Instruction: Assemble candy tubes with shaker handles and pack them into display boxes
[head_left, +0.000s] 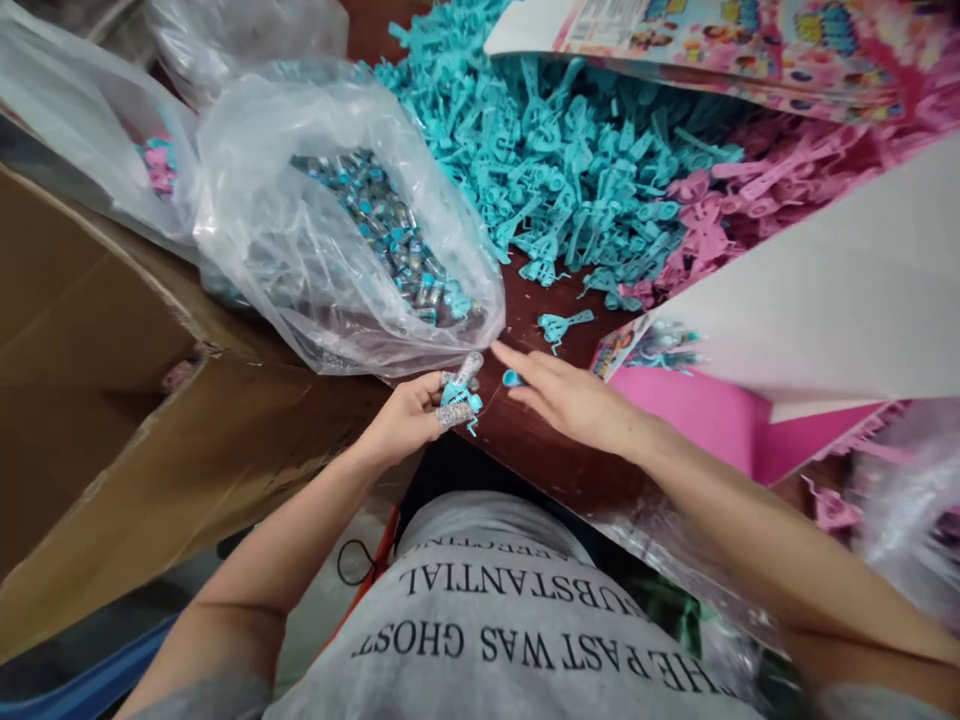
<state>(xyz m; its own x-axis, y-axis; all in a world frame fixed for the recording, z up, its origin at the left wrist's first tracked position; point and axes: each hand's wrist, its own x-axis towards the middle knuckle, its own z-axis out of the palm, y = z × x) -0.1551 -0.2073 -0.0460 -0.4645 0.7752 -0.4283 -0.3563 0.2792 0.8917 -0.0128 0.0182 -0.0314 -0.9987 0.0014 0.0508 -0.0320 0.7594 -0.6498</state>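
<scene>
Near the table edge, my left hand (411, 415) is closed around a teal plastic piece (456, 394) with a thin squiggly end hanging down. Clear little tubes with silvery glitter (454, 414) are in the same grip, one pointing up and one lying across the front. Just to the right is my right hand (574, 400), its index finger stretched toward the rim of the clear plastic bag (300, 290). A small blue cap (512, 378) shows between that finger and the thumb, seemingly held there. Inside the bag lie many small tubes with blue caps (394, 235).
A heap of teal plastic pieces (547, 150) covers the back of the table, with pink ones (720, 215) beside it. One loose teal piece (562, 325) lies before it. Printed card sheets (712, 50) rest on top. An open cardboard box (112, 380) stands left, a white-and-pink box (810, 290) right.
</scene>
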